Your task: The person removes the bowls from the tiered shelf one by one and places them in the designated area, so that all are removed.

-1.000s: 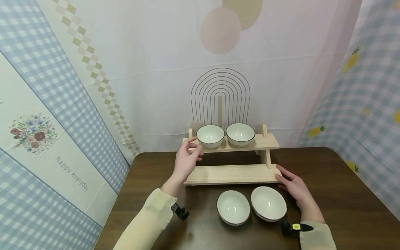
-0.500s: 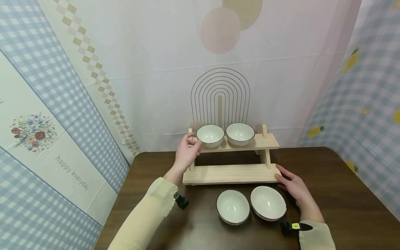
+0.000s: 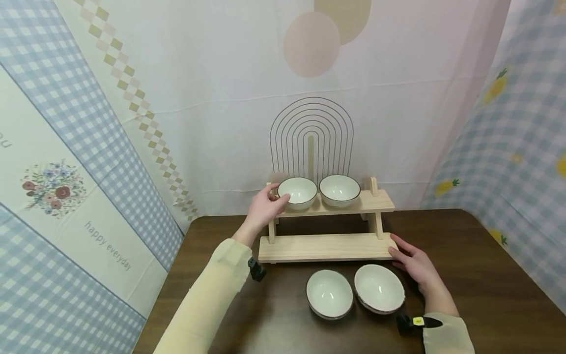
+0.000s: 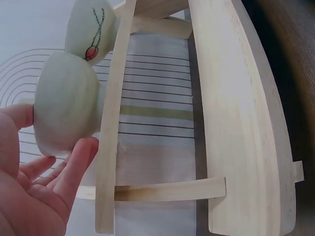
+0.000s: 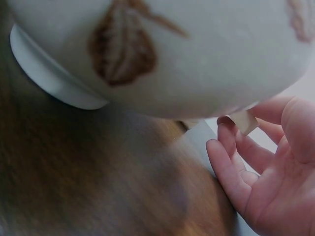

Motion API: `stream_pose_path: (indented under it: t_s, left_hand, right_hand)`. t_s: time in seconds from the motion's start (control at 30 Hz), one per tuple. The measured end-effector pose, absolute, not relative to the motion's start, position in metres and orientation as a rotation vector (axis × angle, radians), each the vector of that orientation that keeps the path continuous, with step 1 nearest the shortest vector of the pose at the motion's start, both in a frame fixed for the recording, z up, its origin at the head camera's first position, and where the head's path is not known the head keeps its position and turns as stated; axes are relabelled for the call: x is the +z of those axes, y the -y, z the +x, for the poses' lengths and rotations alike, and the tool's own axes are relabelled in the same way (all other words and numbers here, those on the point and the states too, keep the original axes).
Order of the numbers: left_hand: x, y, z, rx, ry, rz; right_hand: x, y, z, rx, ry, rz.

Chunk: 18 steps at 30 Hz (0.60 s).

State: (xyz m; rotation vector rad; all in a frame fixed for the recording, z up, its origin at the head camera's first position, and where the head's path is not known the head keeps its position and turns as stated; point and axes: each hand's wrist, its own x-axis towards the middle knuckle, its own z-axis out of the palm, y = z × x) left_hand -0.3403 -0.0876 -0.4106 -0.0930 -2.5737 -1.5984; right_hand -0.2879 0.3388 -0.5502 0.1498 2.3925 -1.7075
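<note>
A two-tier wooden shelf (image 3: 325,248) stands on the table. On its upper board sit two white bowls with dark rims, a left bowl (image 3: 301,191) and a right bowl (image 3: 340,187). My left hand (image 3: 262,210) pinches the left bowl at its side, thumb over the rim; the left wrist view shows the fingers (image 4: 78,164) low against its outer wall. My right hand (image 3: 417,265) holds the right end of the lower board between thumb and fingers. In the right wrist view, a bowl with a brown leaf pattern (image 5: 206,64) hides part of that grip.
Two more bowls, one at the left (image 3: 329,295) and one at the right (image 3: 379,289), stand on the dark table (image 3: 199,275) in front of the shelf. The right one is close to my right wrist. A patterned cloth (image 3: 234,123) hangs behind.
My left hand has moved in to the right, from beside the left bowl onto its rim. My right hand has stayed at the end of the lower board.
</note>
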Motion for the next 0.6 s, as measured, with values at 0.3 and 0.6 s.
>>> stream_pose_path:
  t_s: [0.3,0.6]
  left_hand:
    - [-0.416,0.089,-0.337,-1.629,2.534,-0.101]
    - [-0.414,0.087,-0.335,-1.730,2.507,-0.093]
  right_hand:
    - [-0.551,-0.335,-0.277,-1.703,-2.399,0.172]
    - [-0.551,-0.335,-0.273,-1.712,-2.404,0.177]
